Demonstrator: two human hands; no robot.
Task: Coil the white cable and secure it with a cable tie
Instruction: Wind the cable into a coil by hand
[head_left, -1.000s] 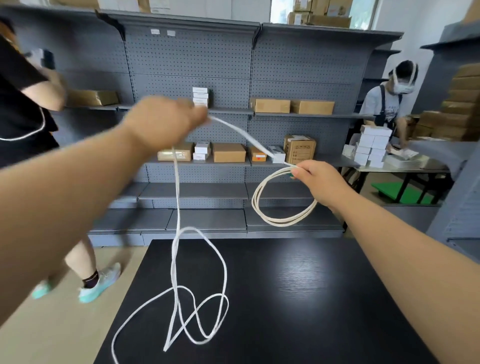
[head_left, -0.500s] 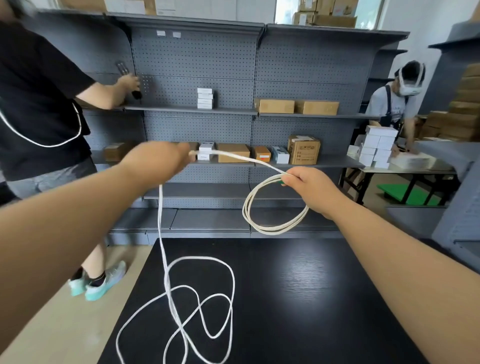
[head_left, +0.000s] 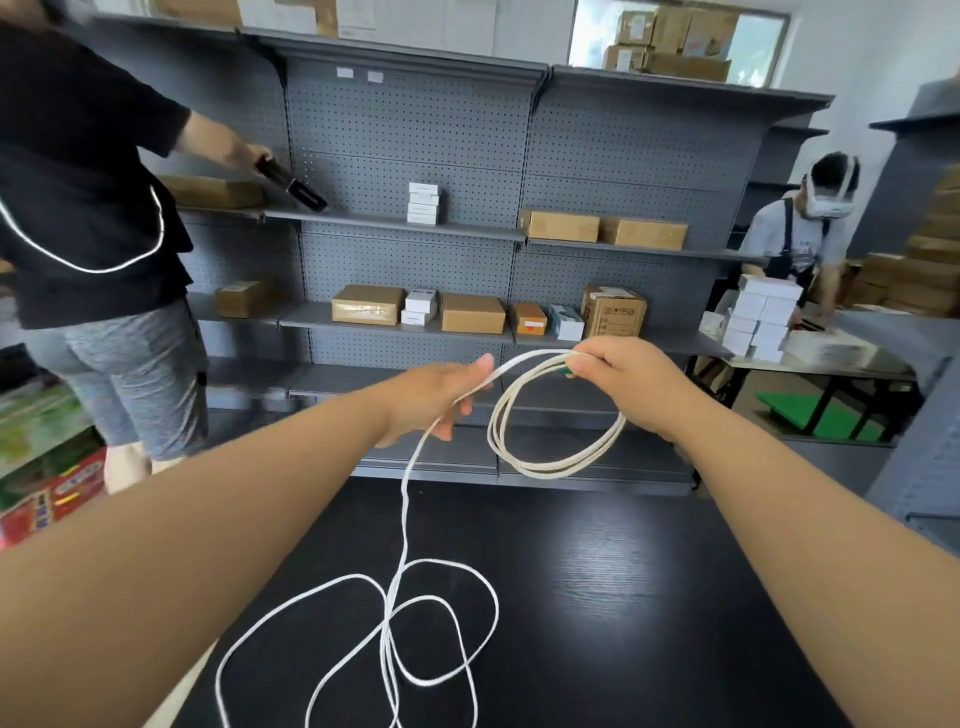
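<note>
Nearest me, the slack of the thin white cable (head_left: 404, 514) sprawls in loose crossing loops on the black wood-grain table (head_left: 649, 597). From there a single strand climbs off the table to the left grip (head_left: 436, 395). This is a bare hand held above the far edge, with thumb and loosely curled fingers round the strand. The cable then runs a short way across to the right grip (head_left: 623, 384), close beside it. That one is pinched tight on the top of a small coil (head_left: 545, 470) of several turns, which hangs free below the fingers. A small green piece (head_left: 563, 370) peeks out at those fingertips; what it is I cannot tell.

Behind stands grey pegboard shelving (head_left: 415, 130). Its middle shelf carries brown cardboard boxes (head_left: 472, 313), all closed, so their contents are hidden. The shelf above holds a small stack of white cartons (head_left: 422, 202). To the left, a person in a black shirt (head_left: 78, 182) reaches a dark object toward the shelf. Far right, a person wearing a headset (head_left: 800, 234) bends over another table stacked with white boxes (head_left: 763, 317).
</note>
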